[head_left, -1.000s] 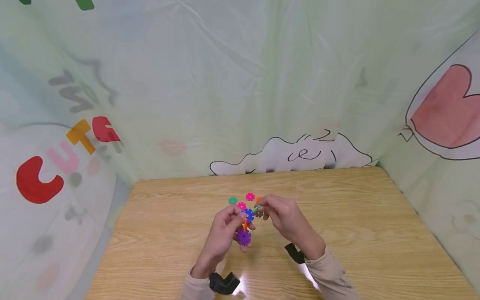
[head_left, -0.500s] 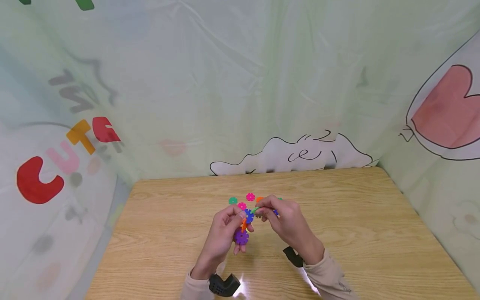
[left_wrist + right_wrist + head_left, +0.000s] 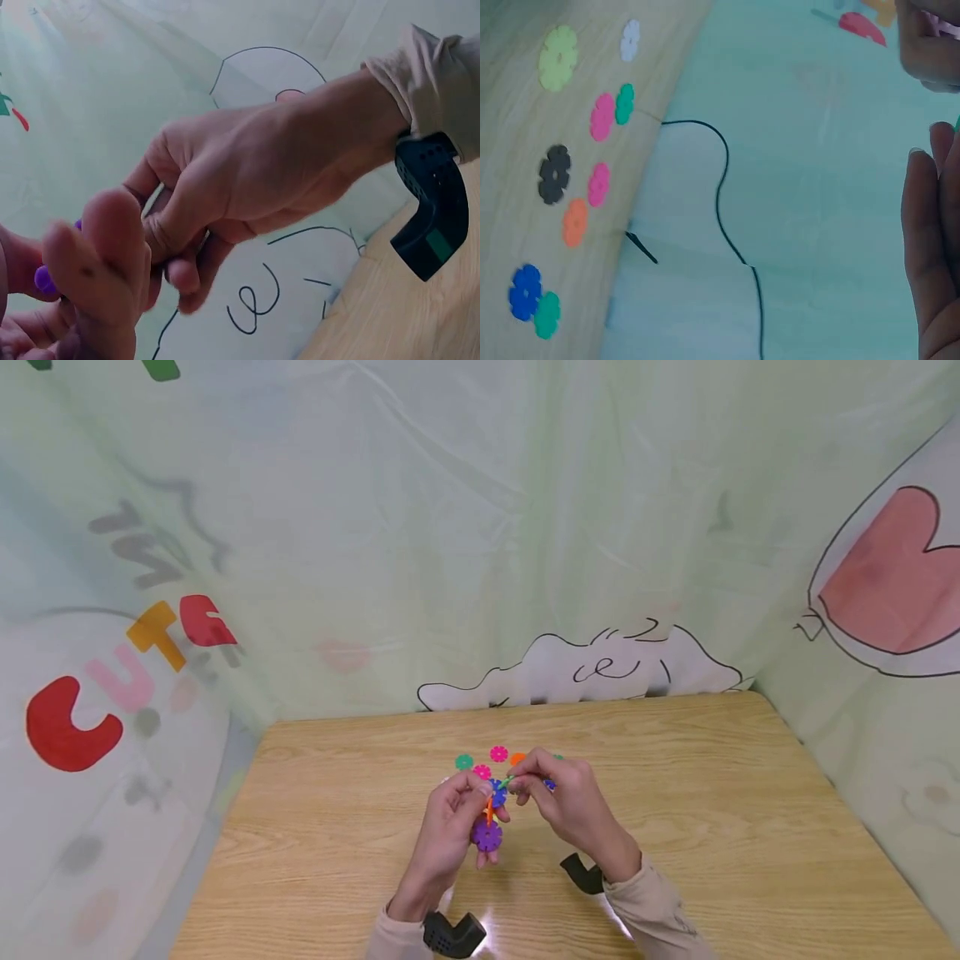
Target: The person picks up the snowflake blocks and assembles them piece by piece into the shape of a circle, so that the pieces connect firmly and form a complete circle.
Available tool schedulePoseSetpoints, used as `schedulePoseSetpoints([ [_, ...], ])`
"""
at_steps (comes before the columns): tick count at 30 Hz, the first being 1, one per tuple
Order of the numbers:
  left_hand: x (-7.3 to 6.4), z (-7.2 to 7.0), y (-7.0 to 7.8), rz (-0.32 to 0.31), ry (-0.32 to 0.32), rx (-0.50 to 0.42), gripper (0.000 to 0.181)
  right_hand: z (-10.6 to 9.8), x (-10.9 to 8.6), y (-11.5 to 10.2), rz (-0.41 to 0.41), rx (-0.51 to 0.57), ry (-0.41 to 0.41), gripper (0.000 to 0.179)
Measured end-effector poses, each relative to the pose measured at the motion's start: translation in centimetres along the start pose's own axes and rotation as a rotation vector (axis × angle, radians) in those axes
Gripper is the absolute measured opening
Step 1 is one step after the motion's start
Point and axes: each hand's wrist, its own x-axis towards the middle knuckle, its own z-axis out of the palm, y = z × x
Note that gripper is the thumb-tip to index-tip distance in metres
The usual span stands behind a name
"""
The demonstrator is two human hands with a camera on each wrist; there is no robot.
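Note:
My left hand (image 3: 444,822) pinches a blue notched plastic disc (image 3: 498,797) between thumb and fingers above the table. An orange disc (image 3: 490,812), seen edge-on, joins the blue one to a purple disc (image 3: 483,843) hanging lowest, in front of the left fingers. From the right, my right hand (image 3: 573,793) pinches a green disc (image 3: 505,782) whose edge meets the blue disc's rim. In the left wrist view, the fingers hide most of the joined pieces, and only bits of the purple disc (image 3: 46,280) show.
Loose discs lie on the wooden table (image 3: 337,827) beyond the hands: yellow-green (image 3: 553,71), white (image 3: 630,45), pink (image 3: 600,124), black (image 3: 553,189), orange (image 3: 573,236), blue (image 3: 529,281) and green (image 3: 547,321) among them. A printed curtain (image 3: 465,568) hangs behind the table.
The right hand has shifted slightly left, bringing the green disc closer against the blue one. The purple disc has swung a little left and back. Both hands keep their grips.

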Motion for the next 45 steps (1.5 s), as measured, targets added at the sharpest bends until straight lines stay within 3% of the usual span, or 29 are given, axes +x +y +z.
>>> schedulePoseSetpoints([
  [3,0.2,-0.2,0.0,-0.052,0.004,-0.025,0.016,0.2,-0.1,0.5,0.035,0.061,-0.011,0.011],
  [7,0.4,-0.5,-0.1,-0.108,0.026,-0.024,0.007,0.6,-0.1,0.8,0.034,0.053,-0.013,0.006],
  [12,0.6,-0.7,-0.1,-0.131,0.073,0.024,0.007,0.5,0.0,1.2,0.027,0.024,-0.011,0.017],
  [14,0.6,-0.8,0.0,-0.125,0.096,0.043,0.009,0.0,-0.1,1.7,0.067,0.025,-0.001,0.021],
  [17,0.6,-0.9,0.0,-0.106,0.121,0.072,0.012,-1.2,-0.3,2.9,0.202,-0.003,0.021,0.017],
  [21,0.6,-1.2,0.1,-0.098,0.13,0.098,0.02,-2.7,-1.0,5.2,0.465,-0.148,-0.005,0.018],
  [25,0.7,-1.4,0.1,-0.111,0.126,0.093,0.019,-2.8,-2.1,7.8,0.695,-0.26,-0.147,0.027],
  [29,0.7,-1.4,-0.1,-0.141,0.128,0.056,0.013,-1.8,-3.4,9.8,0.82,-0.28,-0.28,0.03],
  [38,0.5,-1.2,0.0,-0.169,0.097,0.005,0.012,-0.4,-4.0,10.7,0.855,-0.309,-0.246,0.024],
  [45,0.3,-0.9,0.3,-0.18,0.098,-0.015,0.015,-0.2,-3.8,10.6,0.915,-0.291,-0.259,0.04],
])
